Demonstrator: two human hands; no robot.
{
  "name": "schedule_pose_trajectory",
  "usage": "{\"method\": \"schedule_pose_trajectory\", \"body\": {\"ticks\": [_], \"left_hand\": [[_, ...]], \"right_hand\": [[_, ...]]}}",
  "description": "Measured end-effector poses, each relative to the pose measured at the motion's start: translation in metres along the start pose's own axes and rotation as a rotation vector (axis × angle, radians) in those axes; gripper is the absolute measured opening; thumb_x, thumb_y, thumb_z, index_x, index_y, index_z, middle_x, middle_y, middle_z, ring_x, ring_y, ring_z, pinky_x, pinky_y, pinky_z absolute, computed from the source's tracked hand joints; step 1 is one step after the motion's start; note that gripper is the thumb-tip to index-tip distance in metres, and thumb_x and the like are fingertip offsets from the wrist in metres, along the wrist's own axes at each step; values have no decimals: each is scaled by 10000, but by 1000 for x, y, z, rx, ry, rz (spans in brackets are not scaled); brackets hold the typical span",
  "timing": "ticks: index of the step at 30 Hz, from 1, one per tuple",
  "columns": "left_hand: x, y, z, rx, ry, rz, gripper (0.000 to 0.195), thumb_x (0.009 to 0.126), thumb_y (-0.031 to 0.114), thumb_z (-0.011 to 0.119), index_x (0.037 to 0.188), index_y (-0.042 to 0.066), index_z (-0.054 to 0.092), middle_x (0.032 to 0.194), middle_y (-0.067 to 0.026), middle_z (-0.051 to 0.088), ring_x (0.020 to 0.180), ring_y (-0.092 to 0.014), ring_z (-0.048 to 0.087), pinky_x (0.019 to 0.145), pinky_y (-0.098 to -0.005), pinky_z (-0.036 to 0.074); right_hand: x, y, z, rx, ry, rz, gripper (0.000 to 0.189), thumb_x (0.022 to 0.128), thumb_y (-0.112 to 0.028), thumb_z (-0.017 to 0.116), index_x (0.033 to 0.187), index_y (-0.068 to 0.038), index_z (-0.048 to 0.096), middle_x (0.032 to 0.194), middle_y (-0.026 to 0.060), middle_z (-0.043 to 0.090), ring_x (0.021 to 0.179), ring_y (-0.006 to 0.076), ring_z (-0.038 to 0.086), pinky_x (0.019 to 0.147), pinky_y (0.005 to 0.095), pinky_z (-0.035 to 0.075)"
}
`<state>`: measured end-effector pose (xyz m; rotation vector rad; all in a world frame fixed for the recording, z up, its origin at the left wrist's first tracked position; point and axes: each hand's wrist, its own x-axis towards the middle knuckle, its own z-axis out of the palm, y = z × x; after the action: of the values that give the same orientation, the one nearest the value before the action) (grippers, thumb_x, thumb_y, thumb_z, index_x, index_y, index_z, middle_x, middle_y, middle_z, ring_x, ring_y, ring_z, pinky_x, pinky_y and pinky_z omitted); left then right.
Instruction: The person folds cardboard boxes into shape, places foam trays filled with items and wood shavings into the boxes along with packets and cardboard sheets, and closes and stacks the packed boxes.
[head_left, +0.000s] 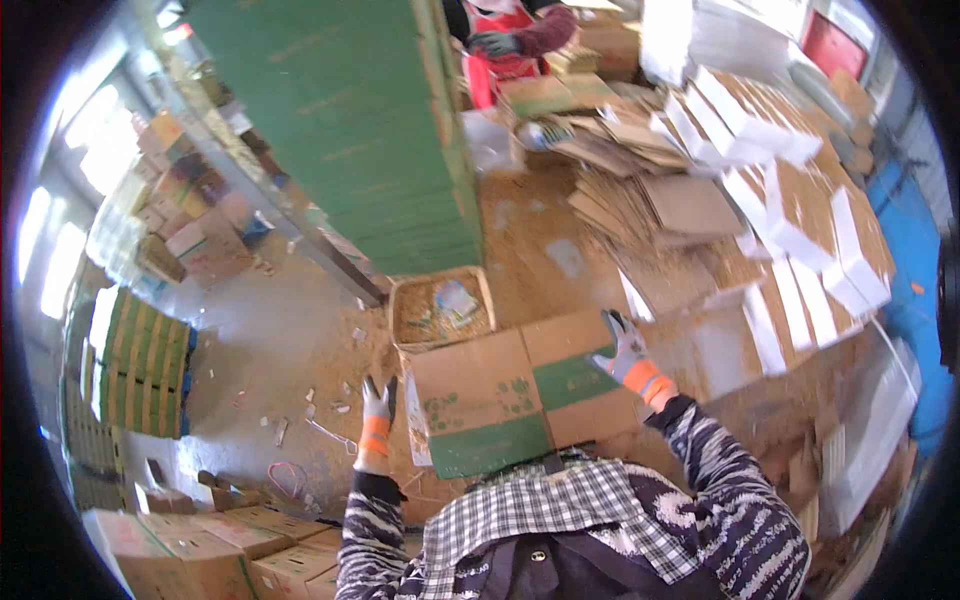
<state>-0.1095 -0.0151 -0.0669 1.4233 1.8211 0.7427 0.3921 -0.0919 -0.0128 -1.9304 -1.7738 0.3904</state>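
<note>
Directly in front of me lies a brown cardboard carton (480, 375) with green printed bands. Whether it is folded flat or standing as a box, I cannot tell. My left hand (379, 409), in a grey and orange work glove with dark fingertips, is just off the carton's left side, its fingers spread and nothing in them. At the carton's right side is my right hand (630, 356), gloved the same way, empty, thumb and fingers apart. Contact between it and the cardboard is unclear.
Beyond the carton stand a shallow debris-filled container (486, 296) and a tall green stack (337, 127). Flattened cardboard (682, 206) and white-sided bundles (802, 217) cover the right. A person (510, 45) in gloves stands behind. Closed cartons (202, 551) sit lower left.
</note>
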Motion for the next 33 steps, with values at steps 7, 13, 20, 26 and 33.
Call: {"method": "schedule_pose_trajectory", "body": {"ticks": [7,13,20,26,33], "left_hand": [[-88,-9,80,-240,-142,-13,738,842,278,721,1418,17,339,1172,-142,610,1030,-200,570,883,-311,460],[-119,-19,150,15,-227,-95,906,797,424,728,1464,47,243,1165,-282,590,1100,-392,572,907,-445,460],[-97,89,216,1,-747,332,851,837,470,647,1456,32,259,1391,-284,400,1292,-428,384,1064,-460,332],[-13,158,173,445,86,711,768,710,339,753,1349,68,425,1330,-161,459,1251,-351,401,1069,-463,283],[-13,114,188,617,139,540,586,723,474,704,1155,97,583,1163,-139,583,1167,-307,489,1056,-538,254]], "right_hand": [[-114,26,40,275,-55,369,1105,607,-359,840,1463,-40,218,1427,226,365,1288,387,391,1065,411,356],[-185,58,-1,297,121,392,1005,624,-252,840,1424,17,294,1400,204,427,1302,302,412,1084,375,340],[-203,123,-57,-325,194,579,783,689,-205,761,1383,-70,424,1393,203,424,1267,358,417,1072,453,326],[-160,93,-30,-645,224,265,679,787,-324,657,1386,-94,434,1463,223,320,1316,407,340,1099,494,253],[-150,84,-2,-545,34,364,704,817,-402,579,1416,-93,379,1468,256,293,1333,474,276,1105,573,176]]}}
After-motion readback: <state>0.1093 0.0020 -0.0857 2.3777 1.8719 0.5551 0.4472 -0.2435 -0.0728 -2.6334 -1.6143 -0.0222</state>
